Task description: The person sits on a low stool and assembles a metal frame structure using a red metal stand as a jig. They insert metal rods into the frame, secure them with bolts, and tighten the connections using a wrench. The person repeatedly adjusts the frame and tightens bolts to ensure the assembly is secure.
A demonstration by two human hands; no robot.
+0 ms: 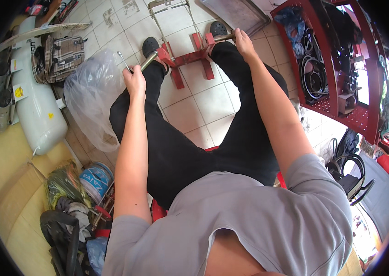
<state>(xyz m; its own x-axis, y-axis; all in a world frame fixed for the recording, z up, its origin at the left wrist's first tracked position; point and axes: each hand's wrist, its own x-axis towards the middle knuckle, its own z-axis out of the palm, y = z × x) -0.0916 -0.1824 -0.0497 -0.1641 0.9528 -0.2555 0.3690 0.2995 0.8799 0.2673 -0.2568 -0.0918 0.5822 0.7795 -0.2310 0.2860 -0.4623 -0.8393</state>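
Observation:
Between my feet on the tiled floor stands a red metal frame, with a metal bar sticking out on its left and another metal bar on its right. My left hand is closed round a slim metal wrench with a rounded end, right beside the left bar's outer end. Whether those fingers also touch the bar I cannot tell. At the right bar's outer end, my right hand has its fingers closed on the metal. A wire-like metal rack rises behind the frame.
Left of my leg lies a clear plastic bag, near a checked bag and a large white tank. A red perforated shelf with cables stands at right. A grey metal tray lies far right; a blue-white bucket sits near left.

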